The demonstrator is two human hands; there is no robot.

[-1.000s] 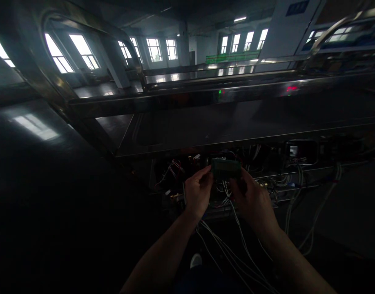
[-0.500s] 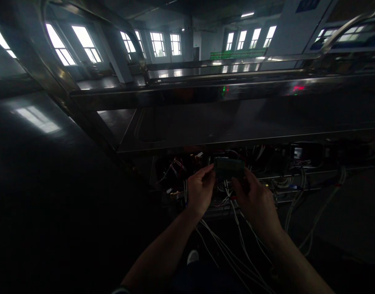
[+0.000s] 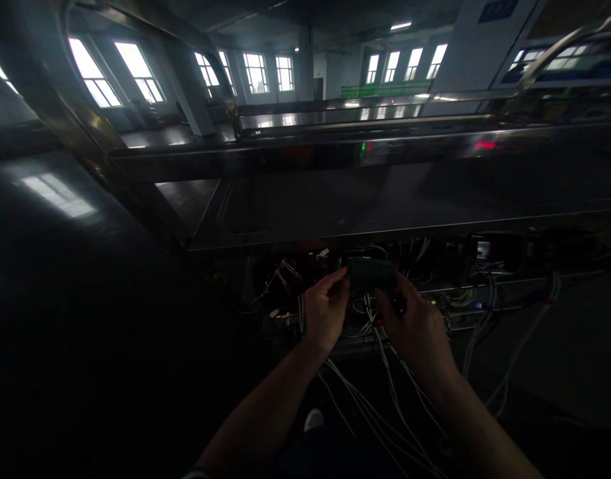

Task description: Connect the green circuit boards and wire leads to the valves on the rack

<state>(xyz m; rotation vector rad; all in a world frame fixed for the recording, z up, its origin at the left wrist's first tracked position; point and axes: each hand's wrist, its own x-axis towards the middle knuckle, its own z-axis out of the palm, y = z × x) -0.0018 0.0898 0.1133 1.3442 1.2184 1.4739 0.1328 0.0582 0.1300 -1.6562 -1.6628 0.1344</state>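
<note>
A dark green circuit board (image 3: 373, 271), roughly rectangular, is held up between my two hands below the cart shelf. My left hand (image 3: 326, 307) pinches its left edge with thumb and fingertips. At the opposite edge, my right hand (image 3: 419, 326) grips it, with the thumb bent in near its lower side. White cables (image 3: 373, 318) hang just beneath the board and run down toward the floor. The scene is very dark, so fine details on the board cannot be made out.
Above my hands spans the metal shelf (image 3: 305, 206) of a cart with a shiny rail (image 3: 295, 153). Dark open housings with wires (image 3: 285, 274) line the lower level, and another housing (image 3: 498, 254) sits to the right. Cable bundles (image 3: 480, 326) droop at the right.
The whole view has shifted very slightly. The board tilts a little, its face looking plainer now; both hands keep their hold.
</note>
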